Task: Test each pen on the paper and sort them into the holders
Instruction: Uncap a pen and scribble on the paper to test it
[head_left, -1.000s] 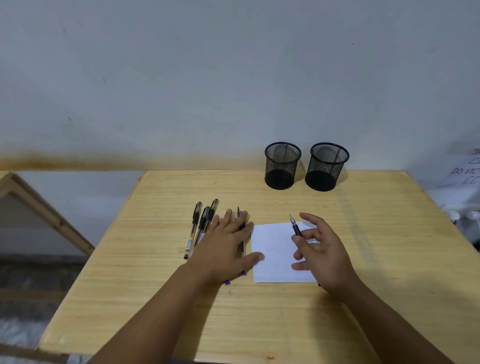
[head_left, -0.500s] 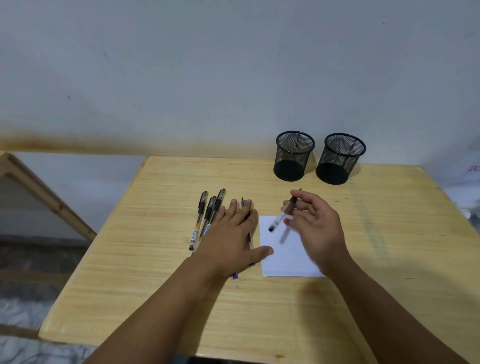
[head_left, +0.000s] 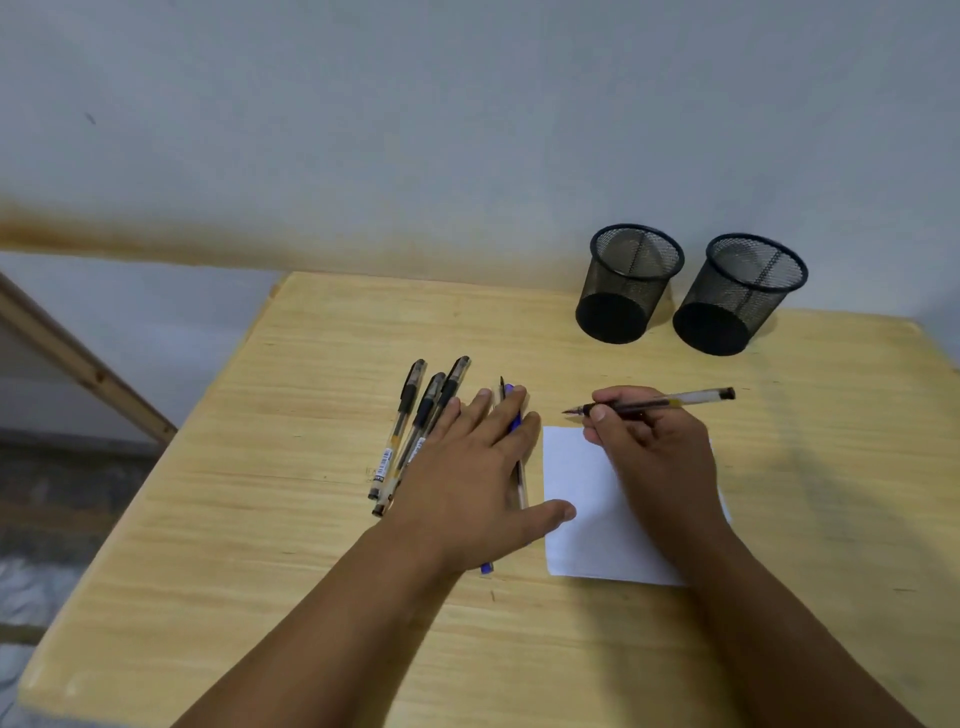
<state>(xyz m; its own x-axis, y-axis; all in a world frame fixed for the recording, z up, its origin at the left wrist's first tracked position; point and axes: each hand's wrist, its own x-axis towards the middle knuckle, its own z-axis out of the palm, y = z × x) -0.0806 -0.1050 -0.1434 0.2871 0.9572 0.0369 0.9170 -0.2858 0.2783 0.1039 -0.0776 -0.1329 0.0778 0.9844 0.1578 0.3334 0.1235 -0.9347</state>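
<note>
My right hand (head_left: 649, 447) grips an uncapped clear pen (head_left: 670, 401) held level above the far edge of the white paper (head_left: 576, 467), tip pointing left. My left hand (head_left: 467, 478) lies flat with straight fingers on several pens (head_left: 415, 421) on the wooden table (head_left: 311, 545); its thumb touches the paper's left edge. A blue pen (head_left: 514, 421) lies partly under its fingers. Two black mesh holders stand at the back: the left holder (head_left: 626, 283) and the right holder (head_left: 740, 293), both looking empty.
The table's far edge meets a grey wall. A wooden frame (head_left: 78, 358) leans beyond the table's left side. The table's right part near the holders holds nothing else.
My right hand turned the pen from tip-down-left to nearly level with the tip pointing left, and moved slightly away from me. My left hand stayed flat on the pens.
</note>
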